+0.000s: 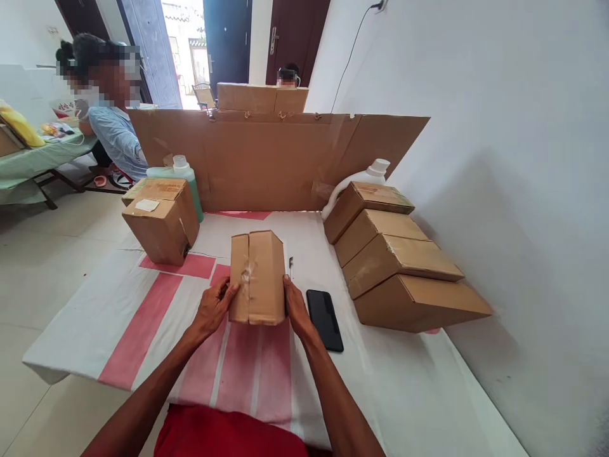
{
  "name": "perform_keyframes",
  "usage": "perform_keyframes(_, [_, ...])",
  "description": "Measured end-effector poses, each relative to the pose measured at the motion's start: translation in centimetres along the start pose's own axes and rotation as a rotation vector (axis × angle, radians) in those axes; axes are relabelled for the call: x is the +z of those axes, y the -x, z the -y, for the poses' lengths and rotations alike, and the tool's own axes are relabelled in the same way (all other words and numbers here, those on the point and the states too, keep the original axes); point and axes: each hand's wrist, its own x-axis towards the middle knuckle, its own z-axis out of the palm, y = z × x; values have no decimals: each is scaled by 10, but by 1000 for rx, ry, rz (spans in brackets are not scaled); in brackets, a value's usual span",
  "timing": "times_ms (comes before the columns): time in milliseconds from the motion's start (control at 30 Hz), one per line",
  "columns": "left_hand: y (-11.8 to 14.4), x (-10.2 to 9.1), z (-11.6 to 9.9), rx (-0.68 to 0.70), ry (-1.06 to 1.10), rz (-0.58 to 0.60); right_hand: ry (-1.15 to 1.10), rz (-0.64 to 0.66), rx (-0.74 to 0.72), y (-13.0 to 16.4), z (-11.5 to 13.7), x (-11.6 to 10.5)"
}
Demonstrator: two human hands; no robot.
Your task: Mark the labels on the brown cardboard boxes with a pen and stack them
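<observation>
A closed cardboard box (266,279) with a taped seam down its near part is held between my two hands, over the middle of the cloth-covered table. My left hand (216,304) grips its left side, thumb on the face by the seam. On the opposite side, my right hand (295,306) presses against the box, its fingers partly hidden behind it. Just right of that hand lies a black smartphone (325,320). A pen (291,266) rests on the cloth beyond it, close to the box's right edge.
Several cardboard boxes (419,301) stand in a row at the right by the wall. Another box (162,222) stands at the left, before a green jug (195,193). A white jug (356,181) and a cardboard panel (271,162) line the back. A person (117,133) sits beyond, left.
</observation>
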Motion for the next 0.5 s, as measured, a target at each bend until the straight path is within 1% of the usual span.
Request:
perform_keyframes(67, [-7,-5,9,-46,9,-59,-33,28,36,-2,-3,4])
perform_keyframes(133, [-18,-11,20,-64,25,-104,-72,47,60,-3,-5,8])
perform_keyframes(200, [-29,-15,27,-49,52,-107,-115,65,66,-3,-5,12])
perform_keyframes(267, [-36,-18,30,-20,77,-78,-156,87,57,-3,-4,17])
perform_keyframes(367, [-37,-19,23,22,96,-35,-192,117,45,-1,-3,19])
perform_keyframes(500, [-23,-23,4,46,104,25,-190,143,82,6,-3,10])
